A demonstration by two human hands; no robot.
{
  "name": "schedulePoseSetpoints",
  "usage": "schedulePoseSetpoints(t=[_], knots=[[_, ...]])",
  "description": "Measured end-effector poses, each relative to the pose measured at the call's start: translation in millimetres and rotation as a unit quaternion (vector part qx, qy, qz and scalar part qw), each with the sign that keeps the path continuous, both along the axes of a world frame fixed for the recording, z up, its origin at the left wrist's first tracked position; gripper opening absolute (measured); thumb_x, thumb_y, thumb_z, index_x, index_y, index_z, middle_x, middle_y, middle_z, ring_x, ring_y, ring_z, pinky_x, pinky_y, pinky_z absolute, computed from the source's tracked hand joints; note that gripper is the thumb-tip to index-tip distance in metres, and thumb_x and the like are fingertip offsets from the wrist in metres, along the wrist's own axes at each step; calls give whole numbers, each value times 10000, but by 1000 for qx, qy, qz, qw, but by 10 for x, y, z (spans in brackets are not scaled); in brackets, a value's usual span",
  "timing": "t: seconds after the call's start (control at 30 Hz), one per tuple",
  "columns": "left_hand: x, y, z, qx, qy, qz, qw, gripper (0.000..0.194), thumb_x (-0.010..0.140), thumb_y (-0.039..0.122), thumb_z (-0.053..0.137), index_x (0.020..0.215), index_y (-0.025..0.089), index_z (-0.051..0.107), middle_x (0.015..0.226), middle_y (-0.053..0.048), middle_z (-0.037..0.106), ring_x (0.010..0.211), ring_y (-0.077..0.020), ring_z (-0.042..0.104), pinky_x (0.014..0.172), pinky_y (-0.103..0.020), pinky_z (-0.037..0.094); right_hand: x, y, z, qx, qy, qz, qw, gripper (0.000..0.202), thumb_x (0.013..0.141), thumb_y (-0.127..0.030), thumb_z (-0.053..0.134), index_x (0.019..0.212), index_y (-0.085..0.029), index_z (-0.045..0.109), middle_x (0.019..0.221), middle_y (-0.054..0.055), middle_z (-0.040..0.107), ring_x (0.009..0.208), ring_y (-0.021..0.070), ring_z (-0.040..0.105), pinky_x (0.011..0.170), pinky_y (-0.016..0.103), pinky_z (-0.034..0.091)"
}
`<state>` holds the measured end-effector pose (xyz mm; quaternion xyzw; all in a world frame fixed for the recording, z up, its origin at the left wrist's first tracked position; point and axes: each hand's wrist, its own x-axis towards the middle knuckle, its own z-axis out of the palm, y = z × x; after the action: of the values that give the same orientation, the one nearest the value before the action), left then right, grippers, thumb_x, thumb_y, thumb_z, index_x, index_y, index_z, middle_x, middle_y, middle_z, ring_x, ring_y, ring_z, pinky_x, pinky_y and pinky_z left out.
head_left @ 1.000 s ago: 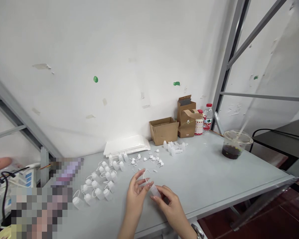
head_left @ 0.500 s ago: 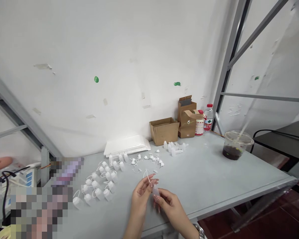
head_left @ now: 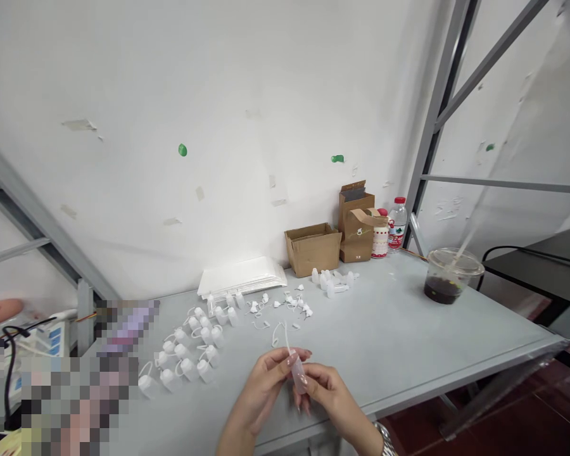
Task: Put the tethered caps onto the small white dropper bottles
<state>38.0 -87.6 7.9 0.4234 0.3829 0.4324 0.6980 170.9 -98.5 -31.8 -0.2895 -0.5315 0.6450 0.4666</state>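
Between my two hands, near the front of the table, is a small translucent plastic bottle with a thin white strap rising from its top end. My left hand pinches the upper end, and my right hand grips the lower part. The cap area is partly hidden by the left fingers. To the left stand several similar small bottles with white caps and looped straps. Loose white caps with straps lie just beyond my hands. Farther back are several uncapped bottles.
Against the wall are a stack of white sheets, a cardboard box, a brown paper bag and a water bottle. A lidded plastic bowl with dark liquid stands on the right. A pixelated area covers the table's left end.
My left hand has shifted slightly down along with the bottle, and its fingers now sit around the bottle's top. The strap stands more clear above the fingers.
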Motion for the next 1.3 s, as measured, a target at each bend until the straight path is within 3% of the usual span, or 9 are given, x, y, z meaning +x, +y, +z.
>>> schedulePoseSetpoints(t=[0.17, 0.27, 0.4, 0.53, 0.63, 0.97, 1.17, 1.3], knots=[[13, -8, 28, -18, 12, -14, 1000, 406, 657, 495, 631, 831, 137, 705, 785, -102, 671, 536, -143, 562, 538, -278, 453, 30, 28, -67, -26, 25, 42, 998, 425, 762, -538, 518, 765, -131, 640, 551, 0, 555, 436, 93, 435, 466, 219, 354], [31, -11, -1, -21, 1, -15, 1000, 394, 666, 474, 632, 853, 135, 706, 777, -102, 672, 567, -161, 582, 540, -281, 453, 15, 31, -62, -21, 28, 39, 999, 407, 771, -516, 523, 735, -126, 633, 547, 2, 552, 436, 90, 438, 462, 216, 350], [33, -13, -20, -4, -4, 16, 1000, 340, 685, 404, 640, 884, 135, 703, 842, -105, 687, 663, -165, 586, 563, -255, 442, -29, 15, -29, -6, 8, -38, 999, 368, 737, -500, 579, 722, -134, 614, 555, -6, 546, 492, 110, 479, 486, 224, 372], [29, -38, 33, 18, 52, 74, 996, 306, 651, 384, 670, 844, 151, 714, 936, -105, 696, 941, -236, 578, 808, -295, 424, -62, -9, -57, 13, -50, -132, 990, 342, 730, -480, 596, 770, -141, 614, 602, -2, 561, 553, 127, 485, 524, 234, 388], [32, -54, 62, 32, 105, 97, 989, 319, 646, 409, 662, 837, 159, 717, 925, -97, 705, 955, -253, 577, 855, -319, 398, -69, -22, -89, 30, -83, -164, 982, 302, 726, -452, 614, 751, -151, 610, 635, 2, 567, 593, 133, 483, 567, 242, 398], [106, -37, -65, 19, 51, 97, 994, 375, 610, 431, 685, 826, 127, 723, 870, -137, 708, 819, -256, 615, 702, -324, 458, -64, -11, -73, 1, -15, -105, 994, 371, 737, -516, 568, 698, -147, 581, 513, -32, 493, 466, 95, 424, 470, 219, 342], [95, -56, -17, 14, 18, 68, 997, 317, 607, 408, 673, 714, 115, 728, 879, -153, 711, 892, -287, 607, 815, -360, 432, 0, 23, -44, -29, 34, 1, 999, 381, 747, -501, 565, 664, -131, 601, 528, -14, 521, 445, 85, 428, 451, 211, 332], [48, -31, 30, 28, 50, 134, 989, 285, 604, 381, 685, 738, 134, 733, 921, -140, 709, 980, -300, 578, 900, -382, 381, -25, 37, -29, -30, 34, -35, 998, 338, 728, -465, 613, 834, -144, 633, 601, 0, 588, 518, 110, 503, 549, 240, 394]])
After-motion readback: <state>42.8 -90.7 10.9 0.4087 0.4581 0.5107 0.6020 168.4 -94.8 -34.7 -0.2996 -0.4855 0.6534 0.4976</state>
